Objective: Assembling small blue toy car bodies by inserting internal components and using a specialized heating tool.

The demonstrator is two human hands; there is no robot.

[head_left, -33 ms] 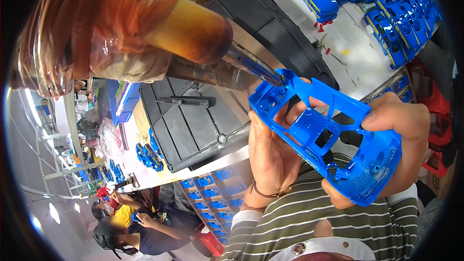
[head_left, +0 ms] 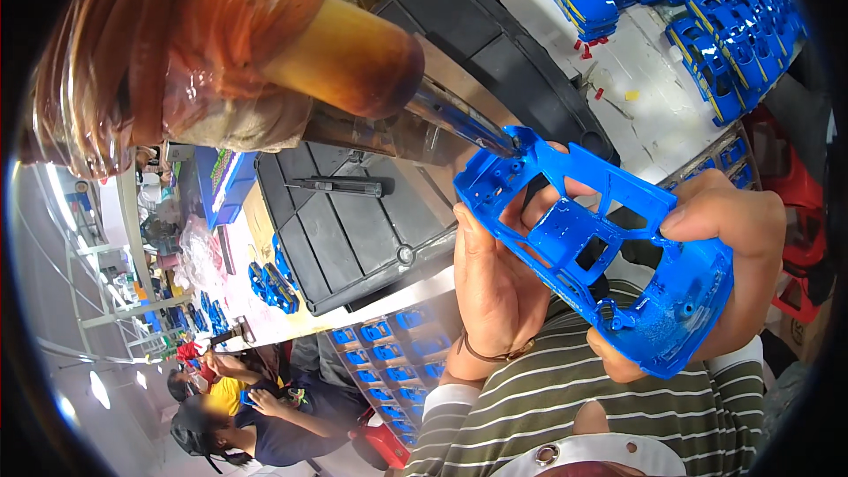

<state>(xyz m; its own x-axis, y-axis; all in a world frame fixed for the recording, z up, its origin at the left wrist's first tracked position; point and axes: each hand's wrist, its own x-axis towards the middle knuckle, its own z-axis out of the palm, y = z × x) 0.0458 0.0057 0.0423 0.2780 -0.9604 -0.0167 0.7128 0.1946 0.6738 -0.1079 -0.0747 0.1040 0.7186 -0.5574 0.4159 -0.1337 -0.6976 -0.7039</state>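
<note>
Both of my hands hold a blue plastic toy car body shell, tilted with its hollow inside facing up. My left hand grips its far left end, some fingers hidden beneath. At the near right end my right hand is closed round the shell, thumb on the side edge. A tool like a soldering iron, with an amber handle bound in brown tape and clear film, hangs from the upper left. Its metal shaft reaches the shell's far corner, and the very tip is hard to make out.
Black ribbed plastic panels cover the bench, with a dark slim tool on one. Stacked blue car shells stand far right near small red pieces. A compartmented tray holds more blue parts. Co-workers sit lower left; red stools stand right.
</note>
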